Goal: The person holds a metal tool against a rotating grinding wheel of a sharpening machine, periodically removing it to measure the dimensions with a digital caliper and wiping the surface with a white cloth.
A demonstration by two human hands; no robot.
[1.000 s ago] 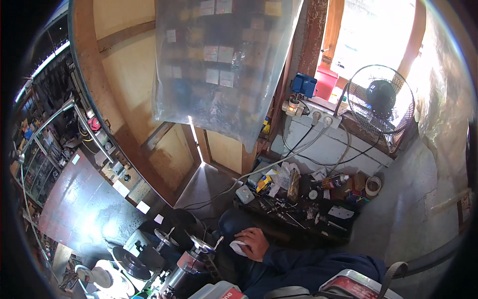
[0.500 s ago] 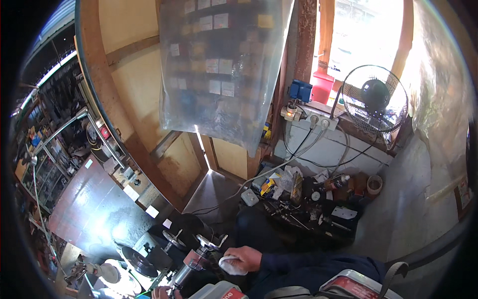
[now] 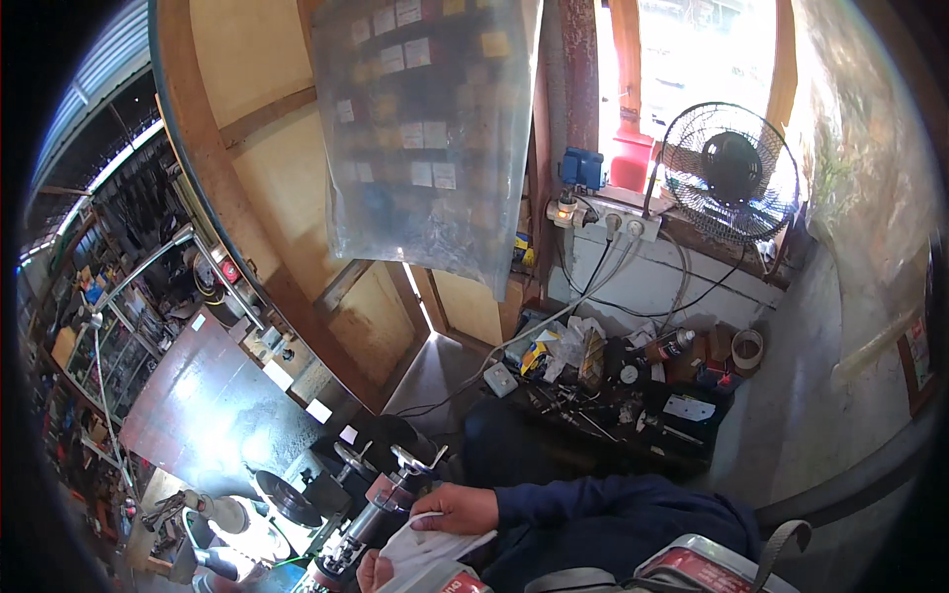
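Between my two hands a white cloth [image 3: 435, 546] is spread out, just right of a small metal machine with a cylindrical bar [image 3: 364, 524]. My right hand [image 3: 463, 509] pinches its upper edge, fingers closed. Only the fingers of my left hand [image 3: 373, 571] show at the lower edge, closed on the cloth's left side; the rest of that hand is hidden. Handwheels [image 3: 420, 459] stick up from the machine just beyond my right hand. A dark round wheel [image 3: 287, 497] sits on its left, under bright light.
A reddish metal sheet [image 3: 213, 395] leans at the left. Beyond my right arm lies a heap of tools and parts [image 3: 613, 395]. A black fan [image 3: 730, 168] stands by the window, near a power strip [image 3: 613, 223] with trailing cables. A plastic sheet [image 3: 425, 148] hangs ahead.
My left hand has come away from the machine and taken hold of the cloth. The cloth, bunched in my right hand before, is now spread between both. The view has shifted slightly.
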